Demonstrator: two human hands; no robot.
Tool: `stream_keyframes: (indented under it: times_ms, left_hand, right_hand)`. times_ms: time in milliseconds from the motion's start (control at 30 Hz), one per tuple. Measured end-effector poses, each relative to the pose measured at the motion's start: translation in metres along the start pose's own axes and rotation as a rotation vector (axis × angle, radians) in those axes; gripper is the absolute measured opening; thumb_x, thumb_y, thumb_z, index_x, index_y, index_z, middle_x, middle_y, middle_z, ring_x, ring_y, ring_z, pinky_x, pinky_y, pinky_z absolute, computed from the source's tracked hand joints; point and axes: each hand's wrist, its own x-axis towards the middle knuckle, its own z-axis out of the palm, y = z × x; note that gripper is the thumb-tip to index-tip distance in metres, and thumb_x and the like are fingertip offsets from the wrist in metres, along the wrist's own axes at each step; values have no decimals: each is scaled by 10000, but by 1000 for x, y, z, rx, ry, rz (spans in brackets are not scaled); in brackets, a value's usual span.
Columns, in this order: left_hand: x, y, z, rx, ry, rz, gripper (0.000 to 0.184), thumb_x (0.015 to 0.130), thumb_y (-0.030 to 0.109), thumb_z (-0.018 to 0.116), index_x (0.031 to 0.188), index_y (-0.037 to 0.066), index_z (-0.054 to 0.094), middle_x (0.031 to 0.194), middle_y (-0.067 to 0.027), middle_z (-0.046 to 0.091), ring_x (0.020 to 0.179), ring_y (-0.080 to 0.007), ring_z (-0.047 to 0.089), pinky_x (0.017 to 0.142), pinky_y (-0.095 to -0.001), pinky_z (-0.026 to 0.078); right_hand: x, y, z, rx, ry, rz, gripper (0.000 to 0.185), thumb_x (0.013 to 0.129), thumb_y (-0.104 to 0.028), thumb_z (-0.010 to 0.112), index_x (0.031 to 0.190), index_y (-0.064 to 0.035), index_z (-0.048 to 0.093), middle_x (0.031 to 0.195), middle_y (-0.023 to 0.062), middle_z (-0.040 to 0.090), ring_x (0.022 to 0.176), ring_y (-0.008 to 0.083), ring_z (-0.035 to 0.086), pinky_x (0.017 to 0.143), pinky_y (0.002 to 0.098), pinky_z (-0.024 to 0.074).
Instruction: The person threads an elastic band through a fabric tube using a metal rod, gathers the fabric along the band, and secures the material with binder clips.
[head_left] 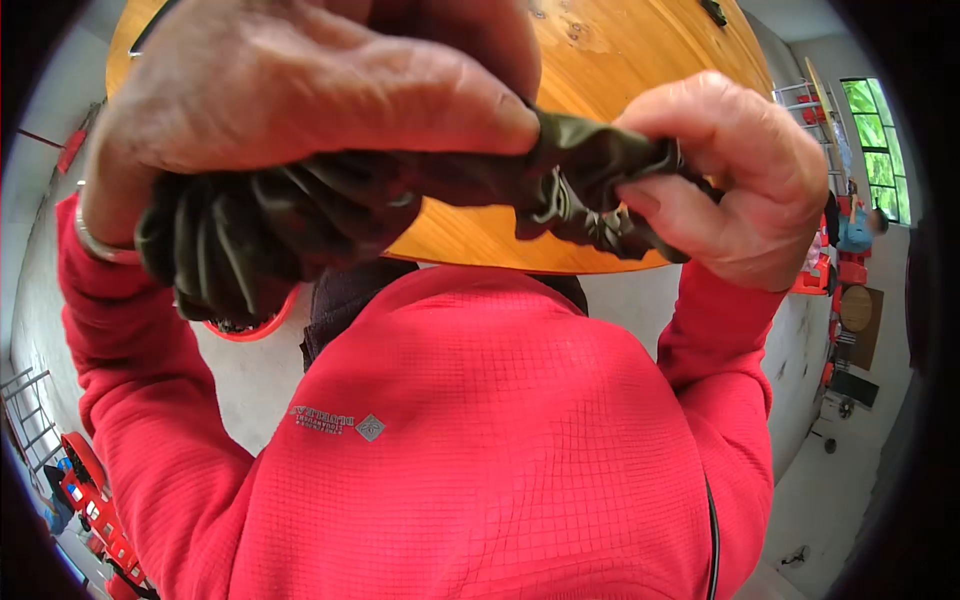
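A dark green, shiny, gathered scrunchie (570, 160) is stretched between my hands, above the near edge of the wooden table. My left hand (330, 90) is closed on it, the thumb lying along the top of the cloth. Below that hand hangs a thick bunch of ruffled folds (240, 235) of the same dark green cloth; where it joins the stretched part is hard to make out. My right hand (735, 170) pinches the other end between thumb and fingers. An opening shows between the gathers near the right thumb.
The round wooden table (470, 235) lies just beyond my body, with a small dark item (714, 12) near its far edge. A red basin (255, 330) with dark contents stands low on the left. Red containers (105, 515) are farther left; a person (858, 230) is at far right.
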Motion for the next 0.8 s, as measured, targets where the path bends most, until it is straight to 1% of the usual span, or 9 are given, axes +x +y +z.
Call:
stream_keyframes:
  times_ms: [33,100,167,200,300,367,467,600,800]
  left_hand:
    - [2,2,-2,88,37,137,106,691,25,644,754,-50,602,625,-43,573,559,-79,538,494,-218,395]
    - [15,1,-21,164,-116,289,102,711,11,696,775,-43,638,624,-58,607,524,-83,543,464,-218,395]
    - [14,-12,-11,351,-22,283,112,690,21,650,765,-45,597,639,-37,571,555,-74,524,493,-223,387]
    - [12,-27,-6,157,59,59,111,685,16,656,764,-33,598,648,-32,567,556,-73,509,496,-232,380]
    - [12,-64,-4,186,63,112,106,682,27,659,768,-7,608,654,-27,569,578,-82,517,524,-240,395]
    - [3,-60,0,84,16,73,209,622,53,685,811,8,609,679,-58,572,622,-138,546,583,-260,424]
    - [-12,-66,9,276,37,102,402,581,51,683,967,32,574,756,-64,571,653,-199,557,599,-279,441]
    - [-23,-69,16,434,135,149,510,538,16,683,1028,41,547,874,-84,586,670,-205,553,594,-290,449]
    - [-31,-85,35,488,335,296,445,527,-17,685,952,8,555,933,-142,585,671,-232,564,582,-297,472]
  right_hand:
    - [2,3,-2,72,23,-1,227,597,68,700,806,40,615,749,80,619,623,118,583,527,210,430]
    - [6,9,5,137,82,-31,232,604,93,684,819,36,615,746,84,622,636,127,597,529,222,444]
    - [8,16,14,-29,70,-74,226,626,83,676,836,28,616,714,96,615,614,144,601,512,241,451]
    - [6,25,24,-90,59,-101,218,634,65,681,836,17,613,702,95,610,586,154,590,502,253,444]
    - [0,44,50,-202,109,-160,153,695,-104,684,787,-77,564,605,72,533,505,238,541,494,324,433]
    - [-1,40,50,-137,106,-225,202,640,-48,700,781,-57,556,592,52,531,489,213,539,476,318,416]
    - [-7,37,49,-85,32,-210,286,573,-12,726,796,-49,550,515,33,478,427,198,497,425,303,370]
    - [-14,44,57,-59,-2,-227,338,558,0,735,840,-39,553,497,-3,425,395,155,433,390,287,311]
    - [-19,50,72,-45,9,-240,307,599,44,690,868,-17,556,502,-26,422,395,120,407,382,264,296]
